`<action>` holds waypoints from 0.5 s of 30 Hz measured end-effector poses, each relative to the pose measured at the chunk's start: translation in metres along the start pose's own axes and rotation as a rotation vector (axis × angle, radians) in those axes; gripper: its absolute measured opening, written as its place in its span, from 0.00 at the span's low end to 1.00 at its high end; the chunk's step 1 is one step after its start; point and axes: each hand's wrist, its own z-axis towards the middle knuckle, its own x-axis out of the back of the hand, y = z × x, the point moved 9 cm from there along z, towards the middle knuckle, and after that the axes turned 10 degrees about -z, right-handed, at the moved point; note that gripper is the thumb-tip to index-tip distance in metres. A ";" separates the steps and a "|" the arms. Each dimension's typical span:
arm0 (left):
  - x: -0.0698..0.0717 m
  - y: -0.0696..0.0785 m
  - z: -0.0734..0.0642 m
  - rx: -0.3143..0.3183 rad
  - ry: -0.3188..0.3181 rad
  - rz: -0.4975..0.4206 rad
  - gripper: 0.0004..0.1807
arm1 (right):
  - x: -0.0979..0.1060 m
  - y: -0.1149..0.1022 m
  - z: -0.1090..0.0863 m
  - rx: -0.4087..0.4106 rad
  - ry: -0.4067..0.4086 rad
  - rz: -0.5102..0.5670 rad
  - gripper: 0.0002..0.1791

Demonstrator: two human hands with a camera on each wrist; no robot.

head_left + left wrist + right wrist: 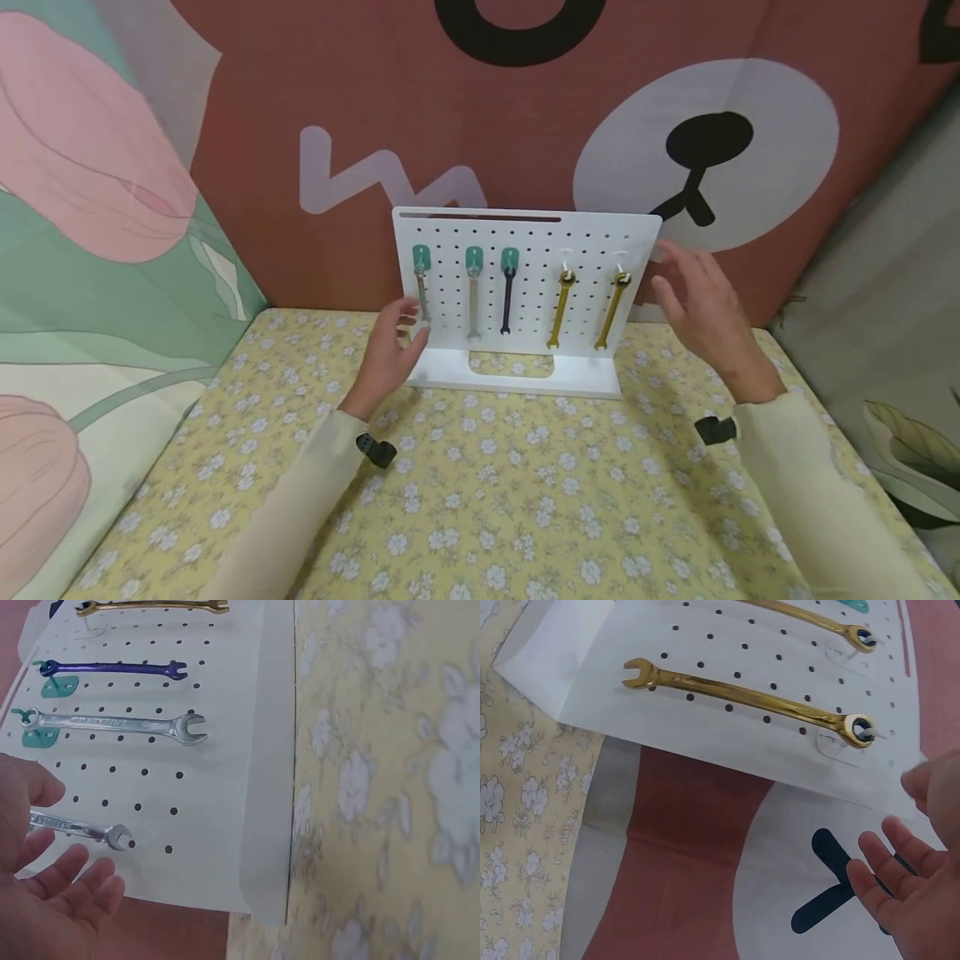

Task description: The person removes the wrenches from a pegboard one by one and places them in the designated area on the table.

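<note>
A white pegboard (532, 321) stands upright on its base, with several combination wrenches hanging on hooks. From left to right hang a silver wrench (79, 826), a longer silver wrench (112, 724), a purple wrench (507, 304), a gold wrench (559, 312) and another gold wrench (742, 696). My left hand (386, 350) is at the board's left edge, thumb and fingers loosely bent and apart around the leftmost wrench, whose upper end is hidden in the left wrist view. Beside the upper right edge, my right hand (705, 312) holds its fingers relaxed, with nothing in them.
Teal hook plates (474, 258) carry the three left wrenches, and clear hooks (844, 746) carry the gold ones. The table (480, 492) wears a yellow flowered cloth. Close behind the board rises a printed cloth backdrop (337, 258); another printed cloth (112, 275) hangs at left.
</note>
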 end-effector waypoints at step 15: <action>-0.003 -0.013 0.014 0.117 0.103 -0.068 0.16 | -0.003 0.019 0.026 -0.090 0.048 0.045 0.29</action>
